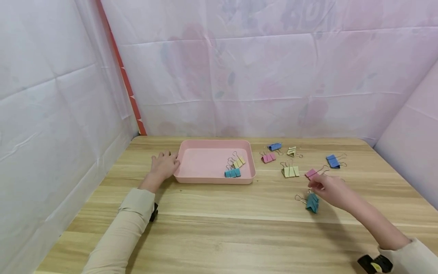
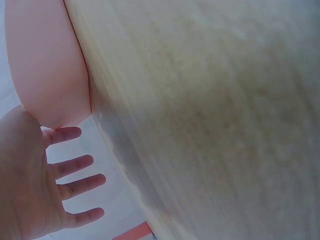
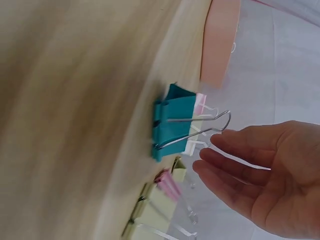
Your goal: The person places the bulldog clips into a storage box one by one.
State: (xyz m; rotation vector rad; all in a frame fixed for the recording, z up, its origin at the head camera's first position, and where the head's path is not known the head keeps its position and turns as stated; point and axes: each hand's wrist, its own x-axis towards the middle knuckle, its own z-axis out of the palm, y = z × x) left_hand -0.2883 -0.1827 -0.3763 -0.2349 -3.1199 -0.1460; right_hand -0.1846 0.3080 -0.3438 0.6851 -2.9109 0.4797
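Observation:
My left hand (image 1: 164, 165) rests at the left end of a shallow pink tray (image 1: 212, 180). In the left wrist view its fingers are spread and straight beside the tray's wall. Inside the tray, toward its right end, lie a yellow binder clip (image 1: 238, 163) and a teal binder clip (image 1: 233, 173). My right hand (image 1: 330, 190) is over the right side of the table, thumb and index fingertips together at the wire handle of another teal binder clip (image 3: 175, 117). That clip sits tilted close to the tabletop, its other handle pointing left.
Between the tray and my right hand lie pink (image 1: 268, 158), blue (image 1: 275, 146) and pale yellow (image 1: 291, 171) binder clips. A second pink clip (image 1: 310, 174) is just beyond my right fingers, with a blue clip (image 1: 333, 161) farther back. White cloth (image 1: 219, 76) hangs behind the wooden table (image 1: 212, 232).

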